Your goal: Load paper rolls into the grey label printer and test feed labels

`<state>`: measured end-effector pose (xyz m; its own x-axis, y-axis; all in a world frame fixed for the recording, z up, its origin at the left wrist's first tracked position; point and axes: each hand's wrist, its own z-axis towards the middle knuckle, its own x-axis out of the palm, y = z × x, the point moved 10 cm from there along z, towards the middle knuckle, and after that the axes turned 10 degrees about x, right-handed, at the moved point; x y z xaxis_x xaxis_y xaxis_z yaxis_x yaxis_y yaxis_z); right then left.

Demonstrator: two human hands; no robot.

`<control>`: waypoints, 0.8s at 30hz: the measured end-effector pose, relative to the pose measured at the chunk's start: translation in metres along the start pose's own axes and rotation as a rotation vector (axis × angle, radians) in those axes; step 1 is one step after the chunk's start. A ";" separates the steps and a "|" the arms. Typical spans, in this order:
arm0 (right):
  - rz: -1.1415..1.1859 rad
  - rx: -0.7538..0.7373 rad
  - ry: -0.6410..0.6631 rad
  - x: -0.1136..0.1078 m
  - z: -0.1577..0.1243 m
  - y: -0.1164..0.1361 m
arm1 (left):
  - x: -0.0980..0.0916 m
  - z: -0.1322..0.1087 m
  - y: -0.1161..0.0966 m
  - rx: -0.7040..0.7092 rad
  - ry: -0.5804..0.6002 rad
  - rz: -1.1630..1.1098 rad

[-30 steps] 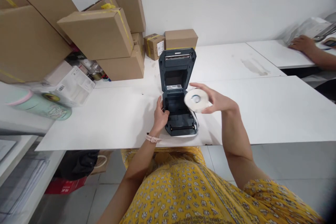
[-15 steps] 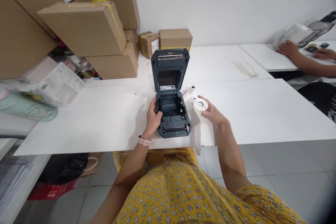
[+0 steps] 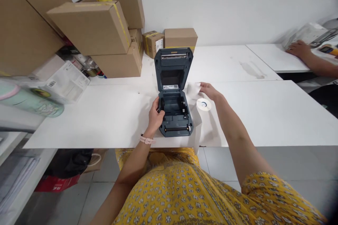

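A dark grey label printer [image 3: 174,112] stands on the white table with its lid [image 3: 173,72] raised and its roll bay bare. My left hand [image 3: 155,115] is closed on the printer's left side wall, thumb over the rim. To the printer's right, my right hand [image 3: 210,90] pinches a small white paper roll [image 3: 193,89], which is smeared by motion. A larger roll of white labels [image 3: 203,104] rests on the table just below that hand, apart from it. From this roll a loose strip [image 3: 197,132] hangs over the table's front edge.
Cardboard boxes [image 3: 92,30] are stacked at the back left, with two smaller boxes [image 3: 181,38] behind the printer. A mint bottle [image 3: 31,98] lies at the far left beside a white carton [image 3: 66,81]. At the far right, another person's hand [image 3: 298,49] rests near a clear-wrapped package.
My right hand has let go of the larger label roll and moved up and back to the small paper roll, now lifted and blurred. My left hand stays on the printer.
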<state>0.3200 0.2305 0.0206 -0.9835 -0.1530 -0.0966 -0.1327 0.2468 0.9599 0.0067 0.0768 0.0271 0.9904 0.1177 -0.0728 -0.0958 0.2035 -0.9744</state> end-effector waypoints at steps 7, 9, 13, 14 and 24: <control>0.158 -0.407 0.402 0.035 -0.090 0.087 | -0.001 0.001 0.001 0.043 -0.002 0.048; 0.056 -0.363 0.692 0.080 -0.118 0.090 | -0.002 0.002 0.002 0.062 -0.011 0.047; -0.092 -0.214 1.220 0.161 -0.162 0.084 | 0.001 0.002 0.005 0.072 0.004 0.002; -0.142 -0.197 1.283 0.174 -0.167 0.083 | 0.001 0.003 0.006 0.068 0.006 -0.007; -1.459 -0.364 0.484 0.209 -0.117 0.052 | -0.001 0.002 0.005 0.066 -0.023 0.039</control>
<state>0.1219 0.0997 0.0815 0.0996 -0.3400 -0.9352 -0.7863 -0.6028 0.1354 0.0046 0.0800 0.0224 0.9832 0.1494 -0.1048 -0.1415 0.2617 -0.9547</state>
